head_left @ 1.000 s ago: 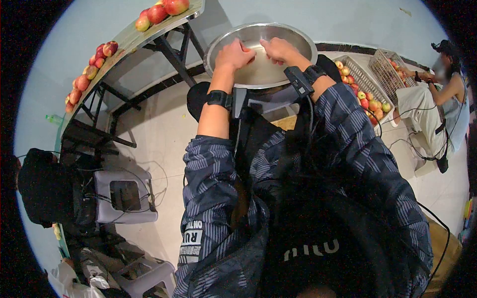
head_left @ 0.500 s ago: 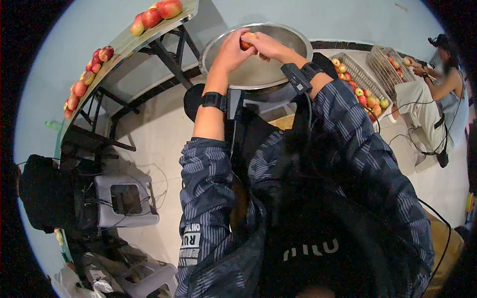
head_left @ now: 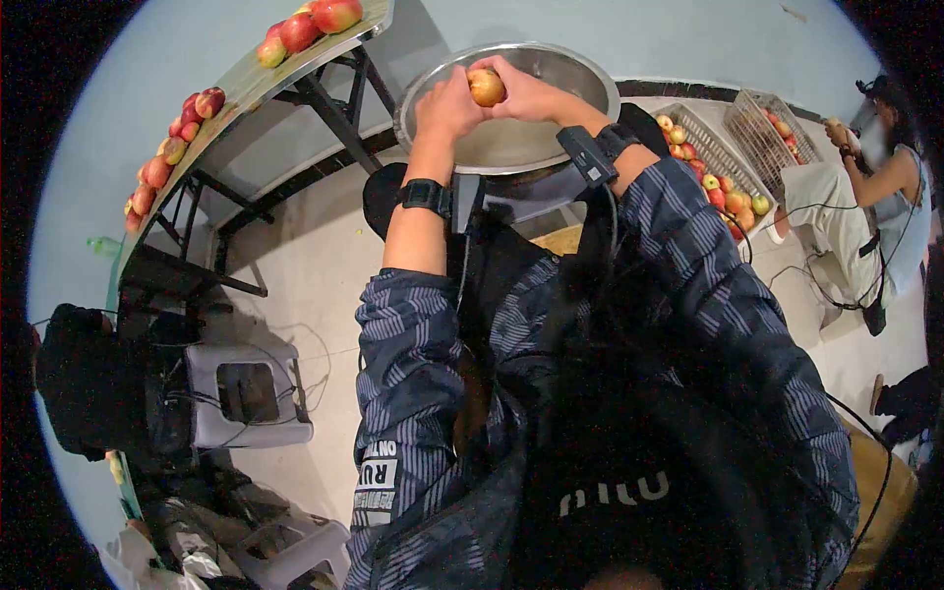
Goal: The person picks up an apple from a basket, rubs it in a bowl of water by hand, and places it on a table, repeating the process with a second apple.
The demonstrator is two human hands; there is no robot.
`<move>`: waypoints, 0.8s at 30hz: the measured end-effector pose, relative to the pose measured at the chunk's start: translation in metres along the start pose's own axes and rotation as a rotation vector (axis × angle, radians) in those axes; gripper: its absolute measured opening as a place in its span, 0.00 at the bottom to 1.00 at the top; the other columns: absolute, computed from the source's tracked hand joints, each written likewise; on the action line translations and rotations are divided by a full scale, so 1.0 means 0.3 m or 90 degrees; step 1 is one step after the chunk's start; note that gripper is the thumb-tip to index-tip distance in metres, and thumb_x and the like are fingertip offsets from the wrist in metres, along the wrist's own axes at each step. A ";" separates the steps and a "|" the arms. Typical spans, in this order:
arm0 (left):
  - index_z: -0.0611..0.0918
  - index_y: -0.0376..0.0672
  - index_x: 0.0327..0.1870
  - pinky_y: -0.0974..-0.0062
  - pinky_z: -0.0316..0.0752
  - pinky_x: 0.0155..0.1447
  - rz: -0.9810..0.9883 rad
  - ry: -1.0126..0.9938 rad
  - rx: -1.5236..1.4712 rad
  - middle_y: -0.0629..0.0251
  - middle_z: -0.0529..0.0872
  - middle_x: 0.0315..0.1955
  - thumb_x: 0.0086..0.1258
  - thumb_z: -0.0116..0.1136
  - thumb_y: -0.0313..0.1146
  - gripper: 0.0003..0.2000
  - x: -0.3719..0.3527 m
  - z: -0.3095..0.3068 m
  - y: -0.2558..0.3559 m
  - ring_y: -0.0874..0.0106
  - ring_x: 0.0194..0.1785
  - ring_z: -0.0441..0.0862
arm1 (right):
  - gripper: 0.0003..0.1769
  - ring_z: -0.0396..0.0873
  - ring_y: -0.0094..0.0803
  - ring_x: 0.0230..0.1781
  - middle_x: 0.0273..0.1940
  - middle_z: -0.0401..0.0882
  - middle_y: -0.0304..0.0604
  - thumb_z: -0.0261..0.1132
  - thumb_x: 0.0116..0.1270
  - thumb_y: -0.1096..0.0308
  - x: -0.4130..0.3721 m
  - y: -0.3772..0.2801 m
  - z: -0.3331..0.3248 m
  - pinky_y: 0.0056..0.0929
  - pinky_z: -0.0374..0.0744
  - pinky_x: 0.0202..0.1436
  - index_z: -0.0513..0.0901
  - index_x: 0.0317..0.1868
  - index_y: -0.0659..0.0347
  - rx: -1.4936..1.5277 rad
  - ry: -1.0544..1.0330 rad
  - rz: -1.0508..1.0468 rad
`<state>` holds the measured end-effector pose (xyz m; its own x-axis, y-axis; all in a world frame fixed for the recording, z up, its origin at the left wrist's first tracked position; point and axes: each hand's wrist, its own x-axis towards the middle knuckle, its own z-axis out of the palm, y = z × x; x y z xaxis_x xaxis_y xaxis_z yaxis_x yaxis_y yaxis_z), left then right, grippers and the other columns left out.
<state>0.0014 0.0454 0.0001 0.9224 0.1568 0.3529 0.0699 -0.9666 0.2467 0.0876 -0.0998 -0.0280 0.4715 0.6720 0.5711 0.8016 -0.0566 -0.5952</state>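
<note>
A yellowish-red apple (head_left: 486, 88) is held between both my hands, above a wide metal basin (head_left: 580, 74). My left hand (head_left: 447, 106) closes on the apple's left side. On its right side, my right hand (head_left: 526, 95) has its fingers curled round the fruit. Beneath my hands the basin holds what looks like cloudy water. Whatever my fingers touch on the apple's underside is hidden.
Several apples (head_left: 300, 32) lie along a long table (head_left: 231, 113) on the left. To the right stand a crate (head_left: 698, 138) of apples and a wire basket (head_left: 767, 123). A seated person (head_left: 875, 187) works beside them. Grey stools (head_left: 211, 393) and cables are at the left.
The apple has turned in my hands and more of its surface now shows. My left hand has shifted slightly left and down. The seated person at the right has moved their hands.
</note>
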 end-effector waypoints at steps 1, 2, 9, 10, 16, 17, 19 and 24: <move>0.74 0.47 0.56 0.55 0.79 0.54 0.032 -0.019 0.009 0.55 0.88 0.47 0.50 0.75 0.47 0.32 0.005 -0.002 -0.001 0.53 0.53 0.84 | 0.43 0.82 0.53 0.53 0.52 0.82 0.59 0.77 0.50 0.58 -0.003 -0.004 -0.002 0.42 0.78 0.59 0.67 0.64 0.63 -0.029 -0.002 0.022; 0.74 0.47 0.55 0.55 0.79 0.54 0.064 -0.038 0.018 0.55 0.88 0.46 0.49 0.75 0.47 0.32 0.012 -0.005 -0.002 0.53 0.52 0.84 | 0.44 0.82 0.53 0.53 0.51 0.82 0.60 0.78 0.49 0.59 -0.008 -0.008 -0.004 0.42 0.78 0.59 0.67 0.64 0.63 -0.058 -0.004 0.045; 0.75 0.47 0.53 0.54 0.79 0.51 0.162 -0.041 0.024 0.54 0.88 0.44 0.47 0.75 0.44 0.31 0.014 -0.003 -0.009 0.51 0.49 0.84 | 0.40 0.82 0.54 0.52 0.49 0.83 0.59 0.80 0.46 0.58 -0.014 -0.010 -0.033 0.44 0.79 0.56 0.72 0.58 0.64 -0.208 -0.095 0.174; 0.75 0.47 0.53 0.54 0.79 0.51 0.158 -0.045 0.028 0.54 0.88 0.44 0.48 0.75 0.44 0.31 0.014 -0.003 -0.007 0.51 0.49 0.84 | 0.41 0.82 0.54 0.51 0.49 0.83 0.58 0.80 0.46 0.56 -0.011 0.000 -0.034 0.45 0.79 0.55 0.73 0.58 0.63 -0.235 -0.101 0.172; 0.74 0.48 0.54 0.54 0.79 0.51 0.146 -0.082 0.066 0.52 0.87 0.44 0.47 0.76 0.48 0.33 0.003 -0.002 0.007 0.50 0.50 0.84 | 0.37 0.84 0.54 0.44 0.43 0.86 0.57 0.78 0.41 0.47 -0.023 -0.029 -0.037 0.48 0.81 0.49 0.82 0.48 0.63 -0.347 -0.132 0.217; 0.75 0.48 0.53 0.54 0.79 0.52 0.143 -0.098 0.083 0.53 0.88 0.43 0.46 0.75 0.49 0.33 -0.002 -0.003 0.007 0.51 0.50 0.84 | 0.36 0.85 0.53 0.43 0.42 0.86 0.57 0.78 0.40 0.45 -0.023 -0.033 -0.035 0.48 0.81 0.47 0.83 0.45 0.63 -0.341 -0.167 0.211; 0.75 0.48 0.52 0.55 0.79 0.52 0.143 -0.120 0.104 0.54 0.88 0.43 0.45 0.74 0.49 0.33 -0.003 -0.002 0.007 0.52 0.49 0.85 | 0.33 0.85 0.51 0.40 0.39 0.87 0.56 0.77 0.39 0.43 -0.025 -0.076 -0.045 0.48 0.82 0.45 0.86 0.40 0.63 -0.327 -0.198 0.209; 0.74 0.45 0.52 0.55 0.79 0.52 0.167 -0.135 0.139 0.54 0.88 0.42 0.46 0.74 0.49 0.33 -0.002 -0.002 0.013 0.53 0.49 0.85 | 0.32 0.85 0.48 0.39 0.40 0.86 0.54 0.74 0.38 0.43 -0.022 -0.110 -0.050 0.45 0.82 0.43 0.85 0.34 0.63 -0.372 -0.245 0.247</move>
<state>0.0008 0.0417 0.0013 0.9758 -0.1249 0.1793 -0.1209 -0.9921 -0.0330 0.0636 -0.1134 -0.0036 0.6817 0.7266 0.0860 0.7196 -0.6444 -0.2588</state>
